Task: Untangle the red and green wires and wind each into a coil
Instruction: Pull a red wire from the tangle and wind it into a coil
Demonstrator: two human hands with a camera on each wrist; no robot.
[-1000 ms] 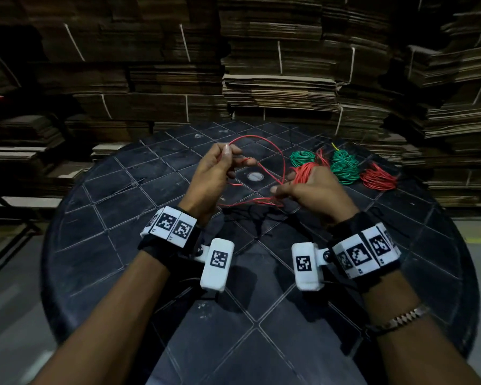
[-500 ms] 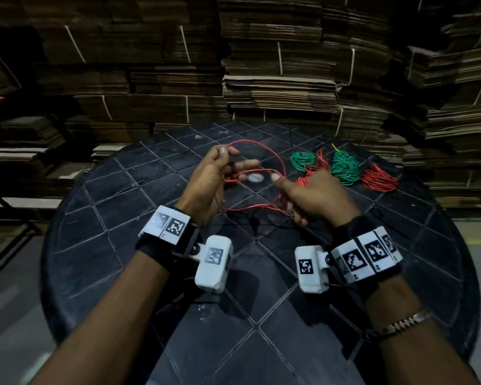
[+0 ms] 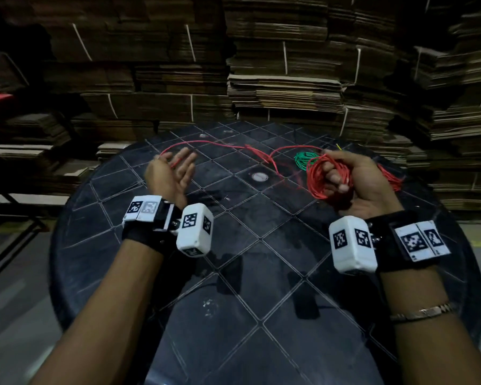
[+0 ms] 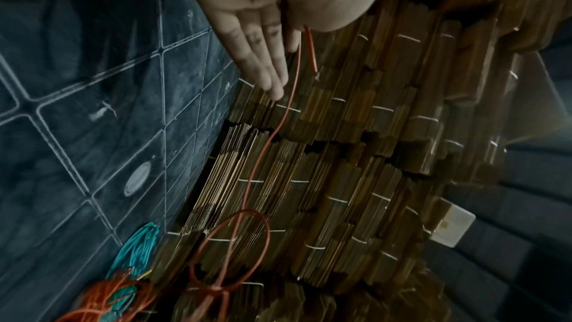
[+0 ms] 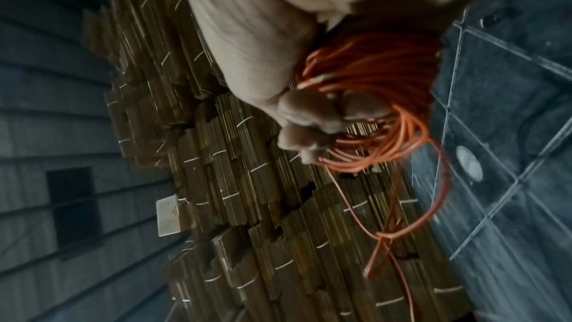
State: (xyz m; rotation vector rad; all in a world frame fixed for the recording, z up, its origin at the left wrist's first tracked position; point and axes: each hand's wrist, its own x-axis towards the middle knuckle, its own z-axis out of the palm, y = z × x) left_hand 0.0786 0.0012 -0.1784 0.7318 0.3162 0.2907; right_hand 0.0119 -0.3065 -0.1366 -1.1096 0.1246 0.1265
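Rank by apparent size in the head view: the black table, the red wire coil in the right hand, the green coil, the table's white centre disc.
1. black table
2. red wire coil
3. green coil, partly hidden
4. white centre disc

A warehouse or packing store — tied bundles of flattened cardboard (image 3: 283, 87) stacked high behind a round black counter (image 3: 156, 245).
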